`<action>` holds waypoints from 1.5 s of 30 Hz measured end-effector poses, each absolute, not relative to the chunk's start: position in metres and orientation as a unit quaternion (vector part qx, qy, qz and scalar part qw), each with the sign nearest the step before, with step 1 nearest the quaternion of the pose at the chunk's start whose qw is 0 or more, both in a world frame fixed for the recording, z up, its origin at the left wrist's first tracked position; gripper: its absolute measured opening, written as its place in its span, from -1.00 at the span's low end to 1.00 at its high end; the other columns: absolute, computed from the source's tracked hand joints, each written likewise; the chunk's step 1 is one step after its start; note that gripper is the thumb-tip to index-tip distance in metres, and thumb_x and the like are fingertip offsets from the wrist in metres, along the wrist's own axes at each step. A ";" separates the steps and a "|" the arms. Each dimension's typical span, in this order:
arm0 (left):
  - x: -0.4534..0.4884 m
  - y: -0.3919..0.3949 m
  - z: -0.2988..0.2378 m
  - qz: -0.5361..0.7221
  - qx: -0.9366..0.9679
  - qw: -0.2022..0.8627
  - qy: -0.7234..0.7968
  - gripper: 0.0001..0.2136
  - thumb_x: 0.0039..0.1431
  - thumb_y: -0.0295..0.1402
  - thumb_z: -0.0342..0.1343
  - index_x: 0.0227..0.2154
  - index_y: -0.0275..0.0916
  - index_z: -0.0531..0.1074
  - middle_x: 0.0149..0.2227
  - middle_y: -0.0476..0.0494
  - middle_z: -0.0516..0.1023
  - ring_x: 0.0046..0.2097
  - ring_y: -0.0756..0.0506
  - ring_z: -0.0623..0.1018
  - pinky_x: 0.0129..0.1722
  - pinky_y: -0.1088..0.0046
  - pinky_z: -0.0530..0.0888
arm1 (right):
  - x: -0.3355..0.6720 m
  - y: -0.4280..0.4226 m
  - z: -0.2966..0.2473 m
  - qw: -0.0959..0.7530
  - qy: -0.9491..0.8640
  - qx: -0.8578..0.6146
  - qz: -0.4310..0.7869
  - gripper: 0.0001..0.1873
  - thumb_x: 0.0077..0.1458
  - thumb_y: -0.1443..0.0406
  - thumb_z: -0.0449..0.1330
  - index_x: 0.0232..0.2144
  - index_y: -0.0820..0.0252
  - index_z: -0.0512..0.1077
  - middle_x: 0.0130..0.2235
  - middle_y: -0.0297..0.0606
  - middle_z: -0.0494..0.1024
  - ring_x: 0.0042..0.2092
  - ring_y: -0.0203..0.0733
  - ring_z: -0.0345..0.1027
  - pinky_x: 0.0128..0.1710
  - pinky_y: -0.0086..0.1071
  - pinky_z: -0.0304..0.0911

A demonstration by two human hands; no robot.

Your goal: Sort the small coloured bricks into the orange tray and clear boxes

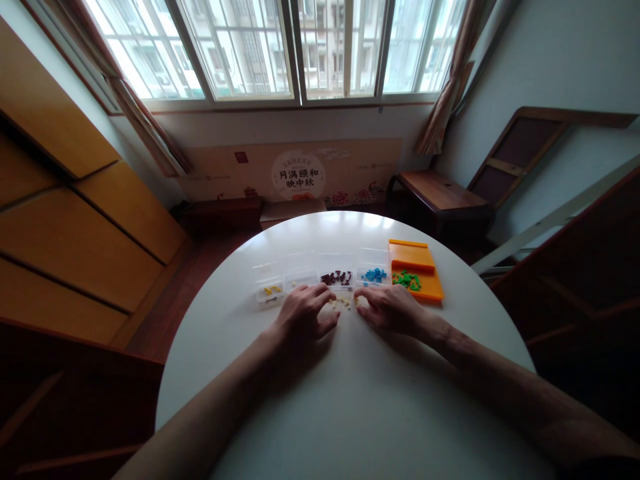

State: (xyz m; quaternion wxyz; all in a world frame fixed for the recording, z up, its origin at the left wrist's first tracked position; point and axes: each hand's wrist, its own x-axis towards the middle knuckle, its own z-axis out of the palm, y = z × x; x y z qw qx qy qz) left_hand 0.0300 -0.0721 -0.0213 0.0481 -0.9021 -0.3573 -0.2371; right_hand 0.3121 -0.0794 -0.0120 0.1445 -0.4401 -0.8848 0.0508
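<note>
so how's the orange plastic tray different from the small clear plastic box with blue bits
The orange plastic tray is opaque, the small clear plastic box see-through. The tray is bigger than the box. The tray holds green pieces, the box blue pieces. Both sit on the white round table.

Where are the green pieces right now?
Head view: the green pieces lie on the orange tray, right of the blue pieces, just beyond the right hand.

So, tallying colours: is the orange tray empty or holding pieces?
Not empty: green pieces lie on the orange tray, in its nearer half.
</note>
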 end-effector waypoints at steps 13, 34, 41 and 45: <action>0.012 -0.068 -0.033 -0.268 -0.896 -0.016 -0.353 -0.81 0.43 -0.17 0.26 -0.02 -0.06 0.67 -0.07 -0.12 0.70 -0.20 -0.11 0.67 -0.12 0.34 0.57 | 0.303 -0.082 -0.035 0.249 -0.862 -0.431 0.096 -0.79 0.48 0.23 0.19 0.00 0.08 0.61 -0.15 -0.22 0.75 -0.21 -0.15 0.64 -0.21 -0.39 0.35; 0.009 -0.068 -0.037 -0.256 -0.897 -0.053 -0.358 -0.86 0.48 -0.23 0.21 -0.13 -0.06 0.67 -0.06 -0.09 0.69 -0.16 -0.13 0.67 -0.11 0.33 0.54 | 0.300 -0.079 -0.048 0.259 -0.853 -0.443 0.090 -0.82 0.46 0.18 0.23 -0.10 0.07 0.63 -0.30 -0.29 0.73 -0.34 -0.18 0.57 -0.32 -0.39 0.21; 0.004 -0.066 -0.031 -0.301 -0.884 -0.013 -0.357 -0.87 0.48 -0.23 0.25 -0.13 -0.10 0.67 -0.12 -0.09 0.70 -0.24 -0.08 0.64 -0.13 0.34 0.53 | 0.298 -0.077 -0.050 0.294 -0.842 -0.443 0.092 -0.88 0.44 0.21 0.26 -0.12 0.06 0.60 -0.34 -0.33 0.70 -0.37 -0.21 0.53 -0.33 -0.42 0.19; -0.009 -0.060 -0.020 -0.339 -0.834 0.036 -0.435 -0.82 0.50 -0.20 0.22 -0.12 -0.12 0.68 -0.15 -0.08 0.68 -0.39 -0.01 0.53 -0.19 0.36 0.51 | 0.300 -0.076 -0.051 0.322 -0.837 -0.432 0.100 -0.84 0.45 0.20 0.23 -0.12 0.08 0.60 -0.33 -0.31 0.70 -0.36 -0.22 0.55 -0.33 -0.43 0.23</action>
